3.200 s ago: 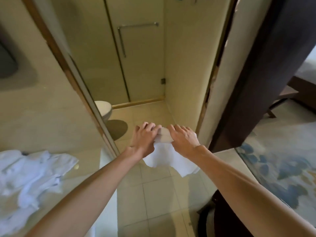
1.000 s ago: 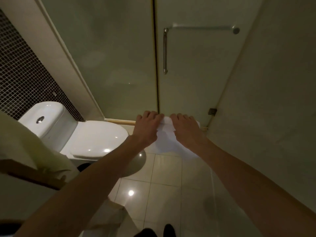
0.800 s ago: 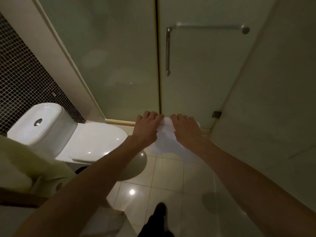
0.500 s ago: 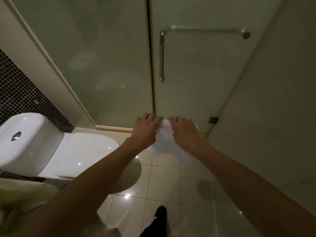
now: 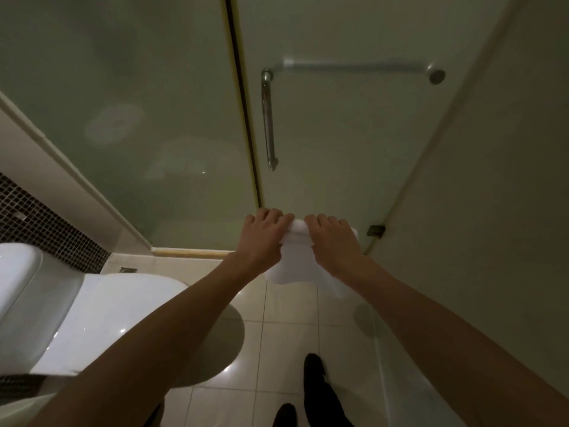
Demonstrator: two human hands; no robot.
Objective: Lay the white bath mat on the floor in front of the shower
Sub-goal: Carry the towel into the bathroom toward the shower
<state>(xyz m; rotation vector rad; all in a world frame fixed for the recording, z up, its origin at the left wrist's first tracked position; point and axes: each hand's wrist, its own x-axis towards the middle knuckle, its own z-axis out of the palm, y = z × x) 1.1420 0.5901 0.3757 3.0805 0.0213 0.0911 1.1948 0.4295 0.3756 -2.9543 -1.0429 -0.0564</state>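
Both hands grip the white bath mat (image 5: 297, 266), held bunched in the air at 12 o'clock from the person, before the glass shower door (image 5: 338, 149). The left hand (image 5: 261, 241) and right hand (image 5: 334, 245) sit side by side, fingers curled over the mat's top fold, a strip of cloth showing between them. The rest hangs below the wrists, its lower edge above the tiled floor (image 5: 289, 343), not on it.

The door's upright handle (image 5: 268, 118) rises at 12 o'clock above the left hand, beside the dark seam that divides the door from the fixed glass panel (image 5: 138, 118) at 10 o'clock. A horizontal bar (image 5: 354, 67) crosses the door toward 1 o'clock. A small hinge (image 5: 376, 231) sits at the door's lower right edge, near the right hand. A pale threshold (image 5: 191, 252) runs along the shower's foot from 9 o'clock to the left wrist.

The toilet (image 5: 92, 318) fills the 8 o'clock side, and a plain wall (image 5: 508, 211) closes 3 o'clock. Open tile lies between them, from below the mat down to a dark-shod foot (image 5: 312, 365) at 6 o'clock. Dark mosaic tile (image 5: 37, 229) backs the cistern at 9 o'clock.
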